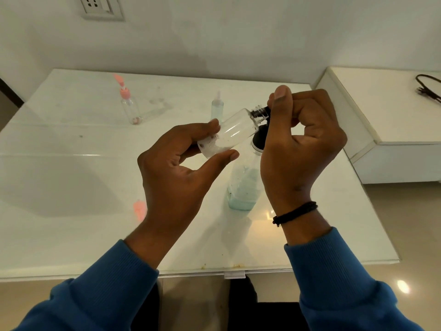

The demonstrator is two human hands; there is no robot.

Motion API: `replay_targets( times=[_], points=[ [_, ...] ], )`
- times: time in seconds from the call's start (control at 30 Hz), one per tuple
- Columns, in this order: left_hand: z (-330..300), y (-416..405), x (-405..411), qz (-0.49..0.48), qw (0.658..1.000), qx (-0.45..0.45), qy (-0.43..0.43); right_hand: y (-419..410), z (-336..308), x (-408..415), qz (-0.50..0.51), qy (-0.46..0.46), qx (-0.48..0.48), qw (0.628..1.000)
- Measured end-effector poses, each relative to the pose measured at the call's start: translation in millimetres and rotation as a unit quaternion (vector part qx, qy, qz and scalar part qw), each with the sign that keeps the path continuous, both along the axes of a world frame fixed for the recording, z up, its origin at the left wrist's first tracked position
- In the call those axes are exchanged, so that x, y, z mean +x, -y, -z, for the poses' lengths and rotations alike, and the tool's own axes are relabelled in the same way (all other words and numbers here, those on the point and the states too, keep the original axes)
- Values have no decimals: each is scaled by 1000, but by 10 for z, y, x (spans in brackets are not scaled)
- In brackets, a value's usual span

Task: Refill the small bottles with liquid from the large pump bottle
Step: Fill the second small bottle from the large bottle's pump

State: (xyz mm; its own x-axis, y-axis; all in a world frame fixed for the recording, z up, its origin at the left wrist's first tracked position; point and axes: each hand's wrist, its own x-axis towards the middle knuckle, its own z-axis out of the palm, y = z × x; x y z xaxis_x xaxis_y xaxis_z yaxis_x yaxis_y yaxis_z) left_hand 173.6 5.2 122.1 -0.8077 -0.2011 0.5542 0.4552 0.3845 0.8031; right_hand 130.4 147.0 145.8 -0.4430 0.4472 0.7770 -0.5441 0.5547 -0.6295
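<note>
My left hand (181,168) holds a small clear bottle (235,130) tilted, its neck pointing up to the right. The black nozzle of the large pump bottle (245,185) sits at that neck, and my right hand (300,139) is curled over the black pump head, thumb on top. The large bottle stands on the table below my hands with pale blue liquid at its bottom. Whitish foam lies in the small bottle's lower end.
On the white table (71,175) stand a small clear bottle with a pink pump cap (128,103) and a small spray bottle with bluish liquid (217,108). A pink cap (139,210) lies near my left wrist. A white block (381,111) with a black cable sits at right.
</note>
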Motion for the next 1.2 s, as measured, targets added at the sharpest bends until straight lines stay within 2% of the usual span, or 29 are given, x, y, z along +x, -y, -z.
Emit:
replay_targets(
  times=[1.2],
  points=[
    [-21,-5,-1,-4,1000,-12,-3,18,-8,6,-49,18,-43,998]
  ],
)
